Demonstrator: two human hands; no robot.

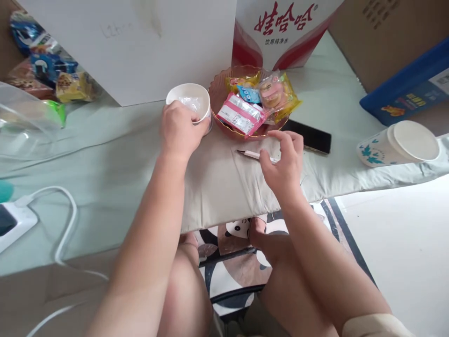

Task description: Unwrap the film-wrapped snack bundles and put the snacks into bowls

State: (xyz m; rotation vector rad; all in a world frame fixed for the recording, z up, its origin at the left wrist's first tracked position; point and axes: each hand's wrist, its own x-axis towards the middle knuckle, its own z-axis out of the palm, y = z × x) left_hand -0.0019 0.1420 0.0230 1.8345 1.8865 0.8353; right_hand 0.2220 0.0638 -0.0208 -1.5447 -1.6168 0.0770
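Observation:
My left hand (180, 128) grips the near side of a white paper cup (187, 89), its fingers over the rim. Clear, crinkled plastic shows inside the cup. My right hand (286, 161) is open, thumb and fingers apart, just in front of a pink see-through bowl (219, 86) with a gold rim. The fingertips are close to that rim; whether they touch it I cannot tell. Between thumb and fingers lies a white pen (252, 154), dark tip pointing left, partly hidden by the thumb. Wrapped snacks (242, 113) fill the bowl. Right of it lies a black phone (308, 135).
White stacked paper cups (386, 145) lie tilted at the right edge. A white box (157, 47), a red-and-white carton (280, 37) and a blue package (407, 89) line the back. Snack packets (52, 65) are at left, with a white cable (72, 215) nearer.

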